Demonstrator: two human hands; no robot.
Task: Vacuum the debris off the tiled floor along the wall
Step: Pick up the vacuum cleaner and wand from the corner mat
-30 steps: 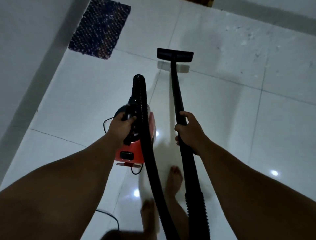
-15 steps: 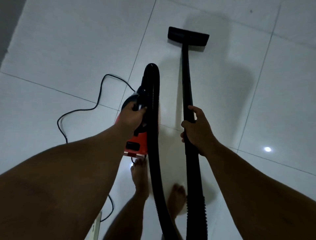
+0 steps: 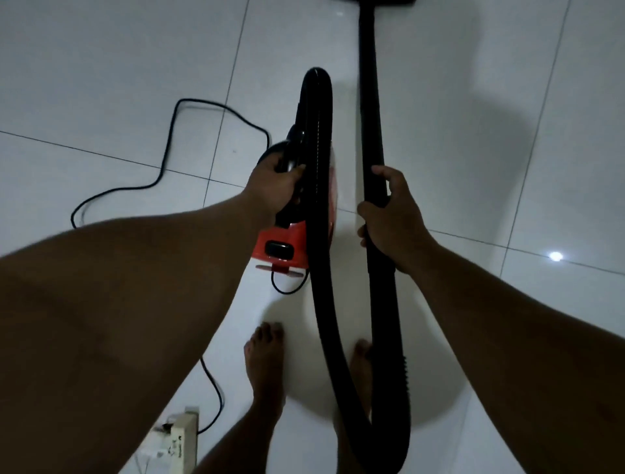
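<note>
My left hand [image 3: 275, 184] gripped the handle of the red vacuum [image 3: 287, 247], carried off the floor, while my right hand [image 3: 394, 216] clamped the black wand [image 3: 370, 101], its floor head [image 3: 382, 2] cut off at the top edge. I judged I was mid-sweep across the tiled floor [image 3: 118, 67]; next the head needed steering toward the wall, unseen here, clear of the cord [image 3: 169, 142]. No brand or writing was readable

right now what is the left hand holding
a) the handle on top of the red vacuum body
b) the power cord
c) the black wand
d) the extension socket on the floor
a: the left hand is closed on the black handle atop the red vacuum body, while the right hand grips the wand.
</note>
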